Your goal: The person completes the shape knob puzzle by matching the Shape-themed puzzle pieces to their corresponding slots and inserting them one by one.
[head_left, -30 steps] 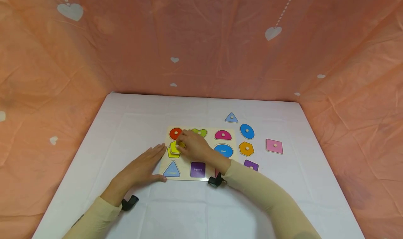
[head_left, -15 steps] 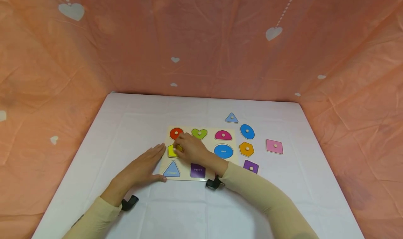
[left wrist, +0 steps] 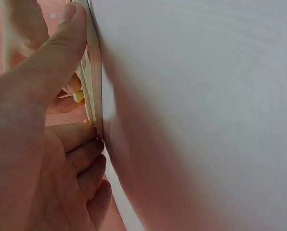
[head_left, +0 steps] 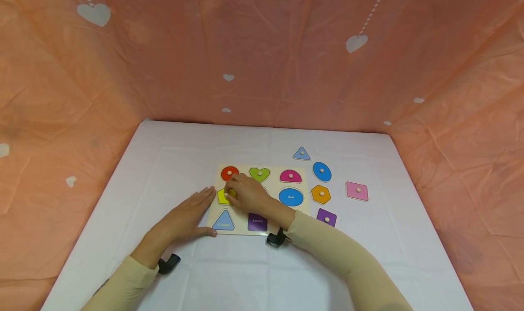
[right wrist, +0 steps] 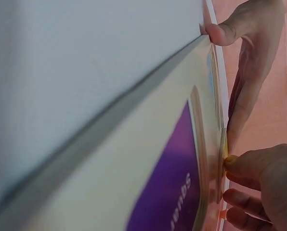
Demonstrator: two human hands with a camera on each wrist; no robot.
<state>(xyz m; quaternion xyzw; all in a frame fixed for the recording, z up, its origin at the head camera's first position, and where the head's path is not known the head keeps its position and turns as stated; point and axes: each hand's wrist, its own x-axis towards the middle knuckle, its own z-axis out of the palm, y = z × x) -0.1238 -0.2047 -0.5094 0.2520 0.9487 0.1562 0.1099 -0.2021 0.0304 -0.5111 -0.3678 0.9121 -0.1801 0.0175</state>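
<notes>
A cream shape puzzle board (head_left: 240, 222) lies flat on the white table. My left hand (head_left: 182, 218) rests along its left edge, fingers straight, with the thumb at the near corner. Over the board's left side, my right hand (head_left: 250, 195) pinches the knob of a yellow puzzle piece (head_left: 222, 197), which lies over the yellow recess. That small yellow knob (left wrist: 78, 97) shows between the right fingertips in the left wrist view. Right fingers partly hide the piece. Red circle (head_left: 229, 173), green heart (head_left: 259, 174) and magenta half-circle (head_left: 290, 176) pieces sit in the top row.
Loose knobbed pieces lie right of the board: a light blue triangle (head_left: 301, 154), a blue oval (head_left: 322, 171), an orange hexagon (head_left: 321, 194), a purple square (head_left: 326, 217) and a pink rectangle (head_left: 357, 191). Orange cloth (head_left: 262, 52) surrounds the table.
The yellow piece, earlier raised and offset up and right of its recess, has come down over it with my right hand. My left hand has stayed still.
</notes>
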